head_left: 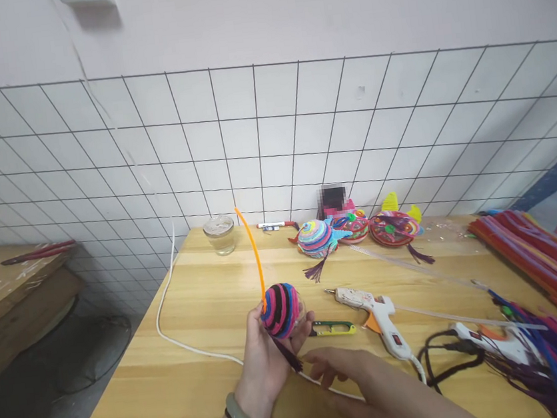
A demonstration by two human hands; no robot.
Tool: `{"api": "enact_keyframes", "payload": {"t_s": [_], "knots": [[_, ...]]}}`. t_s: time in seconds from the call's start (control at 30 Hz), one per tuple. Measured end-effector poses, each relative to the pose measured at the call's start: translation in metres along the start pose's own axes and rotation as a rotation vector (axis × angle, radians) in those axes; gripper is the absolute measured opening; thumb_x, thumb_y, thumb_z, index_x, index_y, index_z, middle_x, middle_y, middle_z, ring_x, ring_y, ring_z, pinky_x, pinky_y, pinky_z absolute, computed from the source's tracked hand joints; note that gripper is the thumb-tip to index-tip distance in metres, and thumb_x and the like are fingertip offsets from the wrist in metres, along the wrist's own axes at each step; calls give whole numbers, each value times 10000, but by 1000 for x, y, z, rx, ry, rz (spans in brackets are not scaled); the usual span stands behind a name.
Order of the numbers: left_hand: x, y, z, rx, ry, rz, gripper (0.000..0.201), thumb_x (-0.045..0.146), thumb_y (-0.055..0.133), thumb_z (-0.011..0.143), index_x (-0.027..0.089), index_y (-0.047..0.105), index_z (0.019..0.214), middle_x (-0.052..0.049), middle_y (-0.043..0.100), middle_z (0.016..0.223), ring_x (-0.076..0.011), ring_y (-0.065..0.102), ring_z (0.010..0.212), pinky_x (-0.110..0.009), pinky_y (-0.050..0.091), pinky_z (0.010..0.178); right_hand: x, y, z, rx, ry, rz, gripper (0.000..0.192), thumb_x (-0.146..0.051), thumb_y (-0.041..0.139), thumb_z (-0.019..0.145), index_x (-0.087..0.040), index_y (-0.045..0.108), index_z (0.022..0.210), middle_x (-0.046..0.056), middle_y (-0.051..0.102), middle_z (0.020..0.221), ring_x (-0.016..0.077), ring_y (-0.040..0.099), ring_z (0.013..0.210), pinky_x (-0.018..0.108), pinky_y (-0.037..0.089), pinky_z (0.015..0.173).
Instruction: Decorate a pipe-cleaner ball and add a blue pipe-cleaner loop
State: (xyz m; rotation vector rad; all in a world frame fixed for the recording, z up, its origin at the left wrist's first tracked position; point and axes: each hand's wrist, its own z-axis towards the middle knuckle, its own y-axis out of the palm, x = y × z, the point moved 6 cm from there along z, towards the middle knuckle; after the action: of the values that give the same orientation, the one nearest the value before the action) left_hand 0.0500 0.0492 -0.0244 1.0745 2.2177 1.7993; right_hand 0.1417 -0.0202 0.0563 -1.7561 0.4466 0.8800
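Bulging striped ball (281, 311) — pink, blue, black

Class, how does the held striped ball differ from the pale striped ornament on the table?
The striped ball is pink, blue and black; the pale striped ornament has lighter, mixed bands. The ball sits in the left hand; the ornament rests on the table. The ball has a raised orange strip; the ornament has blue fin-like pieces. Both are rounded, with a dark tassel.
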Motion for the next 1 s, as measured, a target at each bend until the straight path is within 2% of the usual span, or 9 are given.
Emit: {"api": "enact_keyframes", "payload": {"t_s": [0.2, 0.37, 0.47, 0.6, 0.77, 0.9, 1.0], "knots": [[-3, 8, -5, -74, -28, 11, 348, 349, 477, 801, 76, 637, 947, -174, 676, 975, -296, 618, 938, -413, 454, 832, 11, -10, -5, 156, 39, -29, 299, -149, 487, 788, -258, 603, 1041, 20, 690, 933, 173, 629, 862, 268, 477, 763], [0, 13, -9, -58, 125, 150, 243, 268, 535, 766, 132, 632, 942, -105, 695, 892, -274, 630, 881, -433, 450, 823, 14, -15, -8, 237, 15, -16, 238, -199, 479, 826, -242, 616, 1016, 23, 701, 882, 176, 639, 839, 269, 482, 750], [4, 12, -10, -43, 176, 178, 268, 240, 561, 739, 147, 627, 981, -92, 696, 894, -265, 633, 864, -428, 453, 820, 20, -20, -15, 268, 33, -33, 210, -233, 481, 834, -228, 624, 988, 30, 700, 872, 181, 640, 828, 271, 482, 746], [14, 8, -7, -53, 124, 79, 338, 317, 486, 772, 76, 657, 936, -172, 691, 910, -295, 634, 861, -419, 464, 795, 32, -28, -32, 238, 85, -41, 195, -237, 493, 824, -246, 629, 963, 20, 701, 858, 183, 642, 805, 263, 489, 717], [16, 9, -5, -100, 58, -51, 448, 415, 444, 773, 72, 675, 944, -202, 679, 959, -331, 619, 898, -454, 432, 829, 46, -33, -43, 276, 151, -40, 198, -275, 484, 829, -231, 623, 963, 39, 704, 862, 197, 646, 807, 275, 499, 715], [6, 12, -7, -127, 17, -49, 485, 450, 398, 801, 90, 668, 983, -207, 672, 974, -303, 628, 865, -430, 428, 808, 40, -27, -34, 325, 86, -73, 225, -267, 493, 819, -218, 593, 1015, 62, 678, 952, 201, 625, 880, 308, 496, 782], [-2, 15, -10, -162, -19, -48, 488, 473, 384, 811, 123, 654, 1019, -191, 681, 945, -258, 637, 782, -392, 435, 759, 28, -25, -21, 392, 9, -110, 346, -231, 540, 776, -227, 539, 1122, 81, 617, 1108, 229, 565, 1026, 361, 461, 871]]}}
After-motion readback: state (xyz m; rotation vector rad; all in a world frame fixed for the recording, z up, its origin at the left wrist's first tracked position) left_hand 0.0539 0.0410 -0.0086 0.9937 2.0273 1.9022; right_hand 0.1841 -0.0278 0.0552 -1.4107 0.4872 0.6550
